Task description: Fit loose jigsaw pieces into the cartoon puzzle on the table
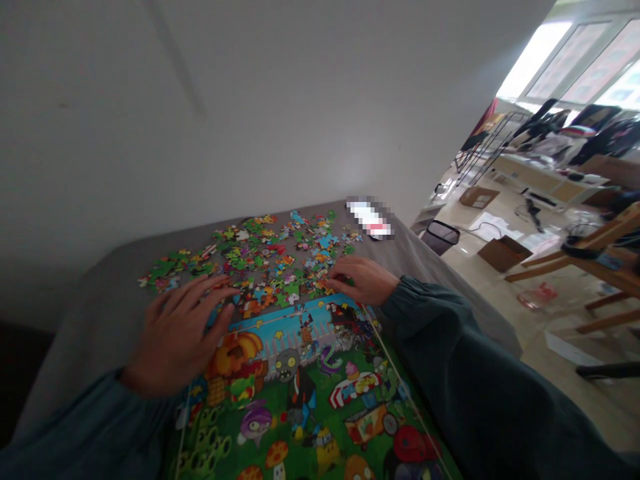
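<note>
Hands on the puzzle (pixel 300 387).
Left hand (pixel 183 333) lies flat, open, on its top-left corner; right hand (pixel 363 280), fingers curled, touches loose pieces (pixel 260 257) just beyond its top edge; grip unclear.

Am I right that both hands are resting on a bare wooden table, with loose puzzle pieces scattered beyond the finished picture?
Not quite. The head view shows a grey cloth over the table, not bare wood. The rest holds: left hand and right hand rest there, loose puzzle pieces beyond the finished picture.
</note>
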### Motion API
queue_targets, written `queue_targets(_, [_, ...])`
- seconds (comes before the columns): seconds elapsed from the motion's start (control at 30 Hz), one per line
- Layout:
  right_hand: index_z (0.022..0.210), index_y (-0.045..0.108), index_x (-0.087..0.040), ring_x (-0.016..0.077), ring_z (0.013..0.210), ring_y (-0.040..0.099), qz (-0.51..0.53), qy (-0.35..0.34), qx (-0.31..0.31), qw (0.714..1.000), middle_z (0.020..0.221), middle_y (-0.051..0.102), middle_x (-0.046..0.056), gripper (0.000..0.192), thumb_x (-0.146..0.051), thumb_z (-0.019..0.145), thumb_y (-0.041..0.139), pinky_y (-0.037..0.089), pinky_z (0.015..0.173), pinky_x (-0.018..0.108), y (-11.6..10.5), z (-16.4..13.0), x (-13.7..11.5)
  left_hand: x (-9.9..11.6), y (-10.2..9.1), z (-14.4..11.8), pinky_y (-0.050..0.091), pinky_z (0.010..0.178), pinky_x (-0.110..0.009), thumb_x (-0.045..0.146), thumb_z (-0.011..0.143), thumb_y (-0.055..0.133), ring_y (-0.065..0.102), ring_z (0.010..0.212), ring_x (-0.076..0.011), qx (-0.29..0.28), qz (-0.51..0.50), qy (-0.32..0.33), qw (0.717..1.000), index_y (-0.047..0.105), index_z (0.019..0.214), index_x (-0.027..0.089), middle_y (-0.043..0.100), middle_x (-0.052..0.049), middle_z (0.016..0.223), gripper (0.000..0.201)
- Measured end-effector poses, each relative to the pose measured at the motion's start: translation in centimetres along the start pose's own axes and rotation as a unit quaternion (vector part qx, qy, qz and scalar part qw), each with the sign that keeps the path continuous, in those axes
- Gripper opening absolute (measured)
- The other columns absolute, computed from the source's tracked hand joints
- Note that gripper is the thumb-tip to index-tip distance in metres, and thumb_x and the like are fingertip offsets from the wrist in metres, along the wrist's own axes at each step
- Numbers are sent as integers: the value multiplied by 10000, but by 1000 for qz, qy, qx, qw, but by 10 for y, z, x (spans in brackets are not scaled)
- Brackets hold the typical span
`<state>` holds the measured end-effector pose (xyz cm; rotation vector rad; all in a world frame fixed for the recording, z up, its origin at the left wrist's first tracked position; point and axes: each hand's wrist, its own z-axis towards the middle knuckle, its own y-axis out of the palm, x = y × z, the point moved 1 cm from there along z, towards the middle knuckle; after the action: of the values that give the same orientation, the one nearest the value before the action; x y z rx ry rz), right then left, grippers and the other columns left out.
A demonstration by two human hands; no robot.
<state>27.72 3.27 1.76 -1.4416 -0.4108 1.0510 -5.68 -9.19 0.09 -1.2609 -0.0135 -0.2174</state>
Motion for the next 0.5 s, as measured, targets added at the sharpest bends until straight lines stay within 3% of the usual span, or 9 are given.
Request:
queue_targets(0.1, [973,731,-161,210,919,635,-5,-4,-5,1000,959,737,103,304,-363,1096,539,447,861,342,1,1,-3,-2,2,9,377,1188,-712,521,1052,348,537,1449,-413,5,14,-30,999,681,1370,325,655,-107,1509,501])
queue_targets(0.23, [984,750,-159,221,940,643,-11,-10,-9,1000,964,752,116,281,-321,1088,546,451,884,356,3,1,-5,-1,5,17,336,1204,-734,520,1049,372,491,1486,-445,-33,31,-22,999,729,1328,290,635,-115,1537,508])
queue_targets(0.5, [1014,760,-148,224,976,654,-17,-10,3,1000,991,760,123,276,-313,1089,552,463,912,355,5,2,-5,-9,10,23,373,1166,-656,520,1005,479,614,1350,-383,-7,-16,-27,999,749,1204,331,752,-101,1359,385])
